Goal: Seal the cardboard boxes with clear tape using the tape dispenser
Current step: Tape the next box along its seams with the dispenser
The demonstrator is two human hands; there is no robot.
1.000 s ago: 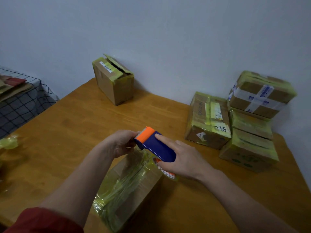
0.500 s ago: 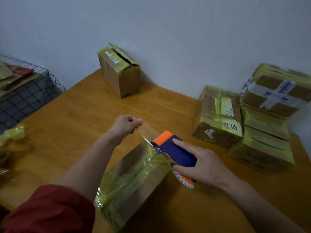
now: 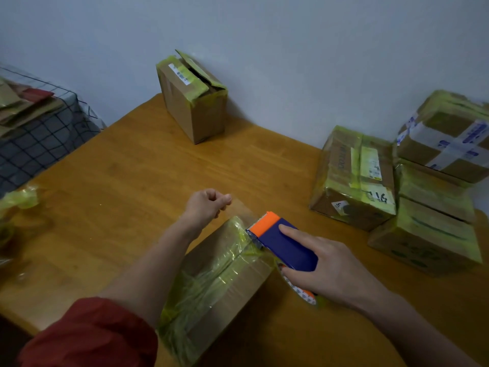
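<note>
Tape dispenser (image 3: 284, 242) grasped in our right hand (image 3: 336, 271), forefinger straight along top; left hand (image 3: 205, 206) fingers pinch tape strip (image 3: 242, 209), box (image 3: 219, 276) beneath them.

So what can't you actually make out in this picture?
Head view, the only one:
Tape roll: mostly hidden under the tape dispenser's blue cover and the right hand.
Clear tape pinched by the left hand: almost invisible.
Near-left corner of the box being taped: behind the left forearm and red sleeve.
Label on the far box: print too small.
Stacked boxes: cut off by the right edge.
</note>
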